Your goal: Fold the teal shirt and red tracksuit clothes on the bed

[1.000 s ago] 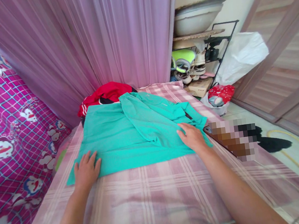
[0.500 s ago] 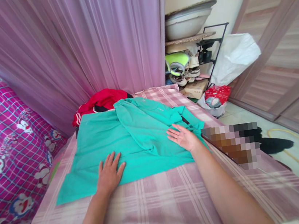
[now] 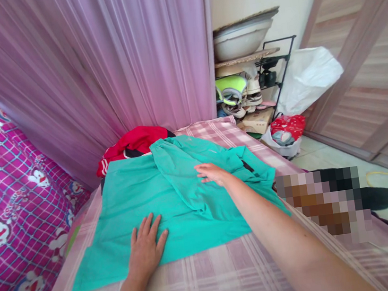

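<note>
A teal shirt [image 3: 125, 192] is spread on the bed, and its right part is folded over towards the middle in loose wrinkles. My left hand [image 3: 147, 247] lies flat on its near edge, fingers spread and holding nothing. Over the folded part is my right hand [image 3: 212, 173], turned sideways with its fingers stretched out to the left. Nothing shows between those fingers; whether they touch the cloth I cannot tell. A dark patch shows at the shirt's right side.
A red garment [image 3: 136, 141] with white stripes lies behind the shirt on the checked bedsheet [image 3: 198, 283]. Purple curtains [image 3: 153, 50] hang at the back. To the right stand a shoe rack [image 3: 282, 69] and a white bag [image 3: 308, 78]. A blurred-out patch covers something on the bed's right side.
My right hand has moved left across the folded part and turned from palm up to sideways. My left hand stays flat on the shirt. The view has tilted up slightly.
</note>
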A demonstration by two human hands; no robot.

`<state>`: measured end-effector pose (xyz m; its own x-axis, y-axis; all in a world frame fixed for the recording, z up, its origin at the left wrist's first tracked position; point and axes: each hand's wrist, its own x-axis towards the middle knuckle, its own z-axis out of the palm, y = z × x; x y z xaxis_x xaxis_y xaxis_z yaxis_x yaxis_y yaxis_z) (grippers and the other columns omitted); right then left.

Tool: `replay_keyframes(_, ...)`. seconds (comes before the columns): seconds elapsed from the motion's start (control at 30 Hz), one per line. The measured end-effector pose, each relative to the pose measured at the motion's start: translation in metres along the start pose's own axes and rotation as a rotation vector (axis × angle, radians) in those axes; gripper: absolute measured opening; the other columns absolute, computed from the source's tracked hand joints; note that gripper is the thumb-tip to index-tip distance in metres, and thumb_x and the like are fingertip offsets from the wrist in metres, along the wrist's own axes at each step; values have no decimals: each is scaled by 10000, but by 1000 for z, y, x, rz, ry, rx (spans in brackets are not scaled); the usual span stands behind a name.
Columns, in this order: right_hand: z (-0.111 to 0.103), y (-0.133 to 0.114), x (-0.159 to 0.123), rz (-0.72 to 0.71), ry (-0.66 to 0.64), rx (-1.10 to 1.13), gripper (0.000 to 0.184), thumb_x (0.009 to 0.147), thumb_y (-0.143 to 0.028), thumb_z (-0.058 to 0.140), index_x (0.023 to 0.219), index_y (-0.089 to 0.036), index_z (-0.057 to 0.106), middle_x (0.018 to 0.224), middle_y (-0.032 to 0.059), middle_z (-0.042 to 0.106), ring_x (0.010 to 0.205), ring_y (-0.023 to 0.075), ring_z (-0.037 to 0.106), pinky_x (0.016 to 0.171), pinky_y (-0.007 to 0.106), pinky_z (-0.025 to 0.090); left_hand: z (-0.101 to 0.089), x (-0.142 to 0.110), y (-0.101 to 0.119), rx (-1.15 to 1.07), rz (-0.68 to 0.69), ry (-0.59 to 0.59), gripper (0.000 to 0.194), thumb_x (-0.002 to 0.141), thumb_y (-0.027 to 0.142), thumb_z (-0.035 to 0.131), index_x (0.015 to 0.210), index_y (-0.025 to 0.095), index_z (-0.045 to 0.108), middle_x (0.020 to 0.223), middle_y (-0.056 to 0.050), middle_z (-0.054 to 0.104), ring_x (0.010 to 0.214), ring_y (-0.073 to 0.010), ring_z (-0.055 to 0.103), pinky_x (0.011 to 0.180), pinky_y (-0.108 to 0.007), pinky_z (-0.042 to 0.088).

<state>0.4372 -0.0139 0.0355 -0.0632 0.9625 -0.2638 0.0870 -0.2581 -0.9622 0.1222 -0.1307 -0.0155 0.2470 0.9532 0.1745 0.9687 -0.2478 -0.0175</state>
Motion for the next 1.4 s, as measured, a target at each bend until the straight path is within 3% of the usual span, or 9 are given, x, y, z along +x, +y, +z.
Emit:
replay_keyframes(0.23, 22, -41, 52, -21, 61, -212, 350, 898, -192, 581, 1244, -166, 629, 989, 68, 759, 572, 82, 641, 444, 153, 388, -29, 32, 14, -100, 48, 34, 396, 970, 454, 417, 1166, 248, 693, 1271, -89, 674, 1165, -264, 622, 1069, -551, 415)
replay_keyframes(0.4, 36, -66, 102, -2, 156, -289, 550, 922, -178, 538, 1459, -163, 418, 915, 62, 764, 464, 71, 576, 391, 162, 332, -20, 50, 61, -203, 358, 174, 475, 954, 472, 471, 1386, 285, 537, 1445, -78, 544, 1326, -279, 499, 1105, -545, 402)
replay_keyframes(0.57, 38, -60, 146, 43, 189, -318, 254, 899, -184, 577, 1120, -93, 663, 731, 77, 748, 426, 96, 570, 374, 177, 339, 0, 52, 79, -229, 499, 103, 617, 935, 577, 454, 1502, 350, 360, 1574, -72, 368, 1444, -315, 334, 1131, -600, 338)
replay_keyframes(0.7, 41, -46, 165, -22, 246, -296, 240, 966, -166, 441, 1078, -138, 651, 931, 75, 762, 562, 69, 649, 476, 145, 448, 5, 51, 76, -282, 474, -5, 578, 934, 607, 428, 1457, 360, 439, 1552, -53, 412, 1447, -303, 330, 1169, -606, 268)
replay_keyframes(0.9, 31, -21, 125, -238, 206, -367, 395, 948, -199, 493, 1340, -233, 527, 1203, 51, 702, 976, 131, 694, 839, 268, 551, 4, 50, 79, -286, 431, -28, 587, 926, 635, 413, 1448, 368, 450, 1535, -50, 439, 1434, -306, 353, 1167, -617, 254)
replay_keyframes(1.0, 17, 2, 75, -605, 12, -695, 389, 959, -313, 483, 1322, -225, 591, 1334, 82, 635, 1232, 198, 582, 1068, 375, 436, 4, 51, 80, -261, 466, -9, 601, 936, 621, 403, 1471, 350, 419, 1532, -81, 439, 1428, -322, 359, 1145, -628, 278)
replay_keyframes(1.07, 9, 17, 45, -725, -170, -951, 448, 958, -386, 485, 1372, -236, 568, 1481, 93, 503, 1384, 238, 430, 1162, 448, 309, 6, 51, 80, -252, 480, 3, 590, 937, 613, 408, 1463, 346, 435, 1518, -92, 456, 1417, -329, 373, 1142, -634, 271)
replay_keyframes(1.2, 10, 26, 28, -616, -330, -1258, 585, 981, -489, 416, 1506, -233, 396, 1611, 113, 260, 1489, 266, 215, 1205, 519, 140, 8, 52, 79, -240, 473, 12, 556, 933, 613, 421, 1424, 363, 488, 1483, -89, 499, 1388, -334, 414, 1136, -642, 274)
replay_keyframes(1.4, 28, 8, 82, -477, -188, -1319, 646, 992, -571, 301, 1563, -274, 248, 1641, 87, 166, 1506, 252, 150, 1206, 497, 116, 5, 52, 79, -231, 476, -12, 547, 932, 617, 417, 1414, 371, 501, 1481, -95, 500, 1383, -339, 420, 1119, -642, 300)
